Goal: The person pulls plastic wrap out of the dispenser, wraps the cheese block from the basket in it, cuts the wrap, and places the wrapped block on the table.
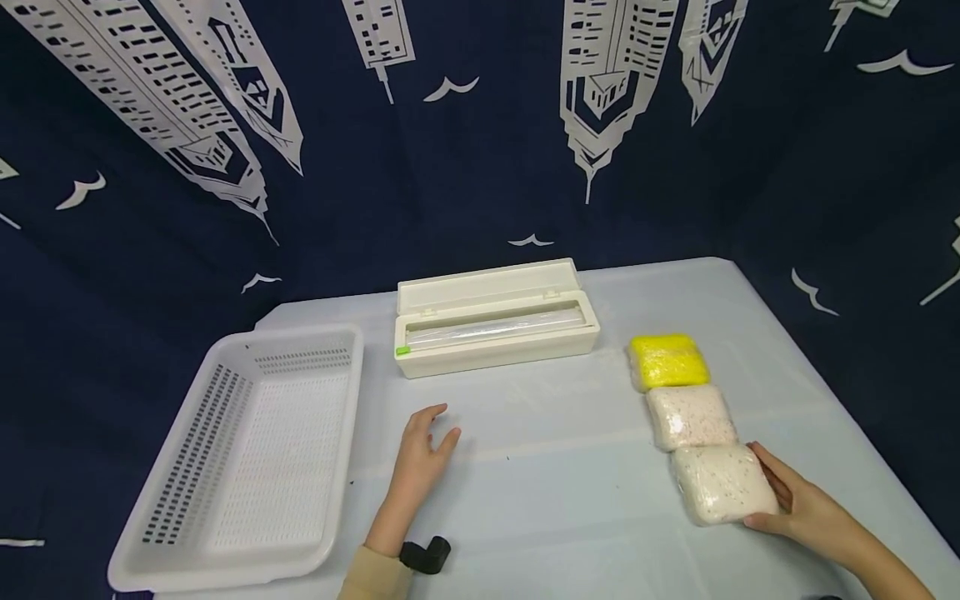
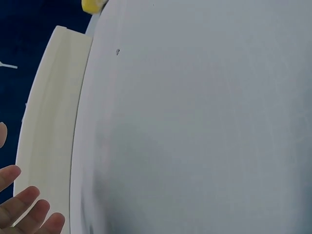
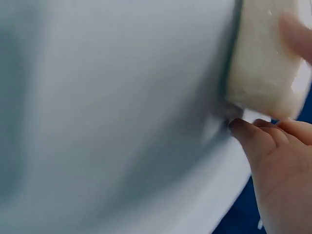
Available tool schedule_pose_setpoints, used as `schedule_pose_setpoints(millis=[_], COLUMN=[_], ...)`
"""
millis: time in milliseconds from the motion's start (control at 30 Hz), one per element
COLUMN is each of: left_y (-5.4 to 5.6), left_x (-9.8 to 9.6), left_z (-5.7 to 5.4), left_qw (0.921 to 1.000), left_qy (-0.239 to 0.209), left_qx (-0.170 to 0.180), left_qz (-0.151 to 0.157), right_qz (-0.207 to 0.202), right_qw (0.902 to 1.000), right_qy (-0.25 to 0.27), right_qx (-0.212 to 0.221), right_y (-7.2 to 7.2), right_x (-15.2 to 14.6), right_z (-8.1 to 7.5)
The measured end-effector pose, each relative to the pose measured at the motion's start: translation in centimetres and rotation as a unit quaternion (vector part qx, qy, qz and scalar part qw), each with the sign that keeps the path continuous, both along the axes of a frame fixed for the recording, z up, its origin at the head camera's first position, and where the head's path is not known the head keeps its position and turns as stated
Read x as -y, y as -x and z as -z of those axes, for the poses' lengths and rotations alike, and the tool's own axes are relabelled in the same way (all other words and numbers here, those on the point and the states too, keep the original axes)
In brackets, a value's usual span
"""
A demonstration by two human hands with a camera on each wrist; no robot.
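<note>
My right hand point(image 1: 802, 508) grips the right edge of the nearest plastic-wrapped white speckled block point(image 1: 723, 483). In the right wrist view the thumb lies against this wrapped block point(image 3: 265, 58), with the other fingers by its lower end. Beyond it, in a row, lie a second wrapped speckled block point(image 1: 692, 417) and a wrapped yellow block point(image 1: 667, 361). Over the middle of the table my left hand point(image 1: 418, 458) holds nothing, its fingers loosely bent and apart. Its fingertips also appear at the lower left of the left wrist view.
A cream box point(image 1: 495, 357) with its lid raised stands at the back, a roll of clear film point(image 1: 495, 327) inside. On the left sits a white perforated basket point(image 1: 345, 450). Dark patterned cloth point(image 1: 465, 167) hangs behind the pale table point(image 1: 555, 500).
</note>
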State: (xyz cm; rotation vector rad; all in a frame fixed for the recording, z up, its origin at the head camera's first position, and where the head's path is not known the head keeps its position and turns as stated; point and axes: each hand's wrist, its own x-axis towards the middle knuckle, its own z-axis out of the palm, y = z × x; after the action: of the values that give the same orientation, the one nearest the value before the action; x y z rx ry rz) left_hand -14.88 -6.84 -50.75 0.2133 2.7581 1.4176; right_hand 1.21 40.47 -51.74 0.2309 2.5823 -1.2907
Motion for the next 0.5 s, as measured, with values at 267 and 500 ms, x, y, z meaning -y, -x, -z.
schedule_pose_setpoints(millis=[267, 500], left_y=[-0.3, -0.3], left_x=[-0.5, -1.0], left_z=[-0.2, -0.4], left_qw=[0.9999, 0.9994], left_qy=[0.010, 0.013], left_qx=[-0.004, -0.019], left_qz=[0.003, 0.023], right_qz=[0.004, 0.071], right_qw=[0.9982, 0.9826], right_qy=[-0.054, -0.081], right_qx=[0.025, -0.151], right_y=[-0.1, -1.1], right_x=[-0.4, 3.6], right_z=[-2.5, -4.0])
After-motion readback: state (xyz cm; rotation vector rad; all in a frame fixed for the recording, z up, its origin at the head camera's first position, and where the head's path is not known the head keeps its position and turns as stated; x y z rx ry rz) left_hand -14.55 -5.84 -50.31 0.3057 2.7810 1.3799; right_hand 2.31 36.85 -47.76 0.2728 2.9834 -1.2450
